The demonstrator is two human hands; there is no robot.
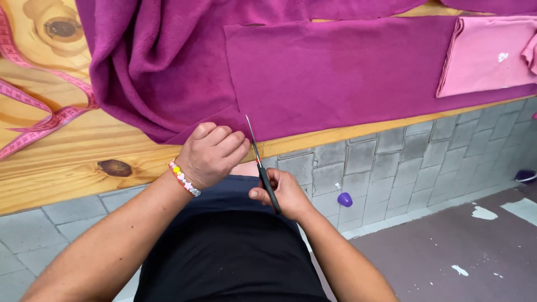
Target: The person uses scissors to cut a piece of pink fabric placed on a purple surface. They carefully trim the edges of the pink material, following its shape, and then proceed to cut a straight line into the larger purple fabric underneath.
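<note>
Bright, even light fills the view, with only soft shadows in the folds of the magenta cloth (168,61) and under the edge of the wooden surface (67,162). Focus is sharp throughout, without glare. Straight lines bow slightly toward the frame's edges.

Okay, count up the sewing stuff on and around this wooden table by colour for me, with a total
Magenta: 1, the magenta fabric, its edge held down by the left hand
Pink: 2, the folded pink cloth and the pink measuring tape
Black: 1, the black-handled scissors in the right hand
Purple: 1, a small purple object on the floor
Total: 5
</note>
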